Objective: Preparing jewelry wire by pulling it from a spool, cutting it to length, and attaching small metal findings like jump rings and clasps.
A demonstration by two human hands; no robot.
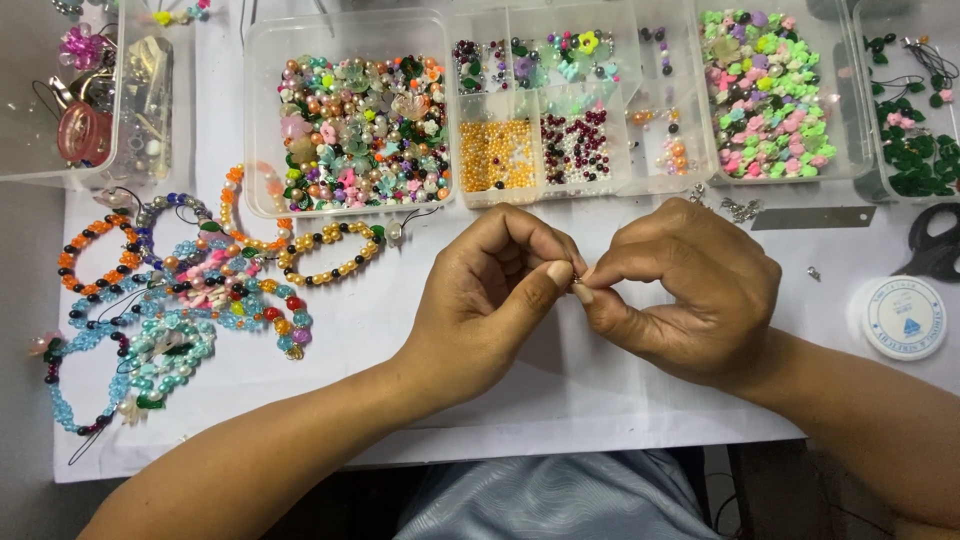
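Hands meet at the middle of the white table, and it is fingertip work: the left hand and the right hand are pinched together, thumbs and forefingers closed tight on one tiny dark bead or finding that sits right at the point where the two grips touch. Both pinches are narrow, nothing spare between the fingers, and the little piece is almost swallowed, so whether a cord runs through it is too small to tell. Over by the table's left edge lies a pile of finished beaded bracelets, orange, blue, pink and gold strands overlapping, which reads as a good share of the work already done. Along the far edge the stock looks far from used up: a clear box of mixed beads is heaped, the divided organiser just beside it has gold and dark red beads in its front compartments, and a tray of pink and green flower beads stands farther right. Near the right edge a round spool of elastic cord lies flat, with black-handled scissors just beyond it, well apart from the hands. By my judgement the piece in hand is at an early or a closing step, since no beaded strand shows hanging from either pinch.
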